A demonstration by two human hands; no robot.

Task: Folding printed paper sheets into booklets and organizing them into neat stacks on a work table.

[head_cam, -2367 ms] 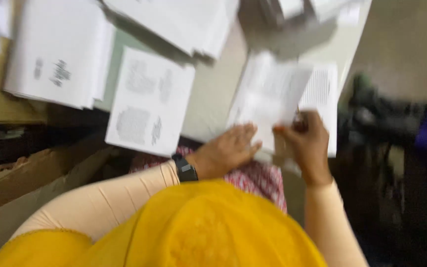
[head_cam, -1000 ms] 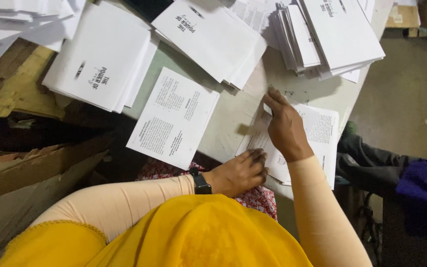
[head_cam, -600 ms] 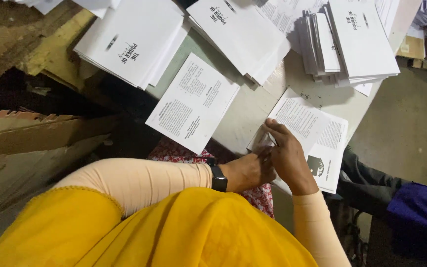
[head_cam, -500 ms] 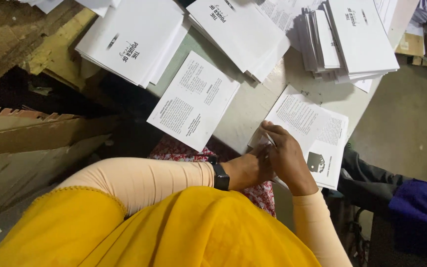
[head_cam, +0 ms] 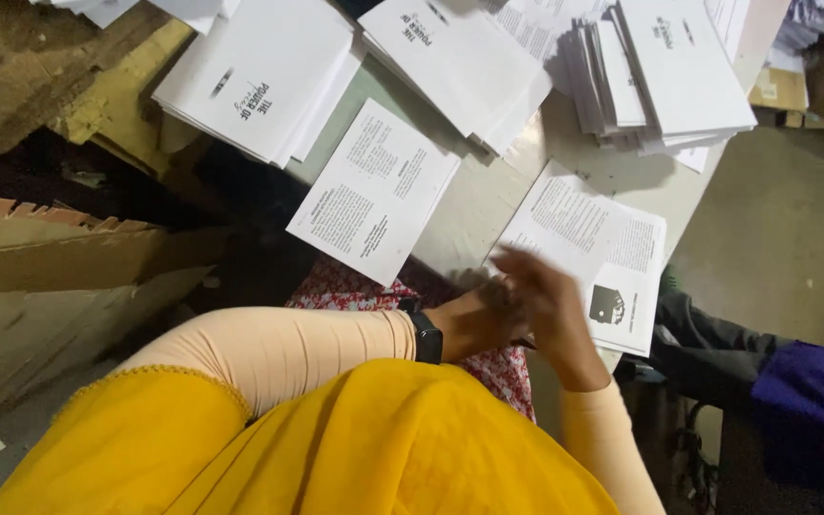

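Observation:
My left hand (head_cam: 474, 322), with a black watch on its wrist, rests at the near edge of a grey table (head_cam: 474, 205). Its fingers are hidden behind my right hand (head_cam: 547, 303). My right hand is blurred and lies flat, fingers stretched, over the near left corner of a printed sheet pile (head_cam: 595, 238). Whether either hand grips a sheet cannot be told. Another printed sheet (head_cam: 374, 189) lies to the left of both hands.
Stacks of white booklets (head_cam: 261, 72) (head_cam: 460, 59) (head_cam: 665, 72) crowd the far side of the table. Cardboard and wood (head_cam: 59, 238) lie at the left. A purple and dark cloth heap (head_cam: 803, 410) sits on the floor at the right. A red patterned cloth (head_cam: 498, 362) covers my lap.
My right hand has slid back from the middle of the printed sheet pile to its near left corner, meeting my left hand. It is now blurred with motion.

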